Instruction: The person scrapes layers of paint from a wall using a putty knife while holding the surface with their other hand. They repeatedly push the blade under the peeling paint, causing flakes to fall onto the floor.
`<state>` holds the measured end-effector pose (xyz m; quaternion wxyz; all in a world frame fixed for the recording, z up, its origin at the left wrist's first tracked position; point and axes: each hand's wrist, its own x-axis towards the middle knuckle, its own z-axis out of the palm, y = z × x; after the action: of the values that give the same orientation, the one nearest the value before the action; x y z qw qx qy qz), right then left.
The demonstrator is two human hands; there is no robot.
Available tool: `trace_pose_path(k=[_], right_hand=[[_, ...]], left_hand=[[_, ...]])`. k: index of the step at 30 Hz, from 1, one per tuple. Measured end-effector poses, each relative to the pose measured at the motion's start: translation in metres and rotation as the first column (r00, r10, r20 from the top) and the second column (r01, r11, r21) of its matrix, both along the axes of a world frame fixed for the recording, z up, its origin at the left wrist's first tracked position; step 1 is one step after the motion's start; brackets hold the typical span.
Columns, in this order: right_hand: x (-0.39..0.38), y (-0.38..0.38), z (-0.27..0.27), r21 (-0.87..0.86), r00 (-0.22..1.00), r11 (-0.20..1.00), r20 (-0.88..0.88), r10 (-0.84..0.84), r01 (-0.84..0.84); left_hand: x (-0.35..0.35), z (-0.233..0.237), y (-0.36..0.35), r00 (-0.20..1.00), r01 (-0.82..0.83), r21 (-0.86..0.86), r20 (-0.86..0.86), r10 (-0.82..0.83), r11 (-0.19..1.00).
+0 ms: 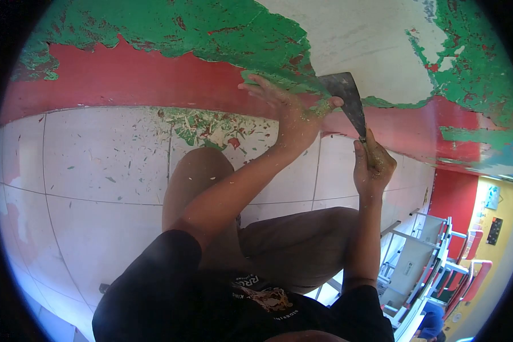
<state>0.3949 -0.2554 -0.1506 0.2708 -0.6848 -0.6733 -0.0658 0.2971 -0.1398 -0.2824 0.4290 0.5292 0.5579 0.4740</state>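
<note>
A: What is seen at the left?
B: A tiled floor [97, 171] is seen, met along its far edge by the wall [142, 74]. The foot of the wall is painted red. Above that, green paint [211, 25] is left in ragged patches.

A: And on the floor?
B: Flakes [211, 125] of green and red are scattered along the floor's far edge, just under the wall, thickest near the middle. A bent knee [196, 171] is seen just below them.

A: How is the left hand held?
B: The left hand [288, 114] is laid against the wall where red meets green. Its fingers are spread apart and the thumb is pressed on the blade. Nothing is clasped by it.

A: Where is the scraper?
B: The scraper [345, 91] is set against the wall just right of the left hand, blade uppermost. Its edge is placed at the rim of the green paint, where bare plaster [359, 40] is exposed. The handle is pointed down and to the right.

A: And the right hand?
B: The right hand [373, 165] is closed round the handle below the blade, with the fingers clamped on it.

A: What is found at the far right?
B: Chairs [444, 262] with red seats are seen past the wall's end. More cannot be told.
</note>
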Motion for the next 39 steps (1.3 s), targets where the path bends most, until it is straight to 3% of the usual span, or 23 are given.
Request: trace_pose_path(k=[11, 17, 19, 21, 22, 24, 36, 39], right_hand=[[0.002, 0.004, -0.009, 0.059, 0.999, 0.998, -0.001, 0.033, -0.033], [0.002, -0.002, -0.003, -0.023, 0.993, 1.000, -0.113, -0.017, 0.014], [0.004, 0.000, -0.010, 0.080, 0.988, 0.996, -0.144, 0.055, -0.043], [0.000, 0.000, -0.013, 0.054, 0.992, 0.998, -0.125, 0.020, -0.014], [-0.001, -0.001, -0.014, 0.035, 0.994, 0.999, -0.109, -0.023, 0.027], [-0.002, 0.002, -0.016, 0.047, 0.996, 0.999, -0.094, -0.006, 0.011], [-0.013, 0.000, -0.015, 0.015, 0.992, 1.000, -0.124, 0.017, -0.015], [-0.015, 0.001, -0.011, 0.007, 0.985, 1.000, -0.168, 0.030, -0.029]], left_hand=[[0.009, 0.005, -0.005, 0.979, -0.116, 0.154, -0.152, 0.139, 0.981], [0.010, 0.006, -0.005, 0.947, -0.171, 0.249, -0.227, 0.229, 0.953], [-0.001, 0.015, -0.001, 0.937, -0.194, 0.262, -0.236, 0.257, 0.945], [-0.017, 0.031, -0.005, 0.994, -0.033, -0.004, 0.106, 0.033, 0.999], [-0.028, 0.044, -0.007, 0.955, 0.088, -0.109, 0.293, -0.053, 0.990], [-0.039, 0.057, -0.008, 0.750, 0.368, -0.230, 0.646, -0.142, 0.901], [-0.009, 0.018, -0.008, 0.953, -0.027, 0.079, 0.303, 0.001, 0.997], [-0.009, 0.019, -0.008, 0.967, -0.015, 0.049, 0.254, 0.002, 0.999]])
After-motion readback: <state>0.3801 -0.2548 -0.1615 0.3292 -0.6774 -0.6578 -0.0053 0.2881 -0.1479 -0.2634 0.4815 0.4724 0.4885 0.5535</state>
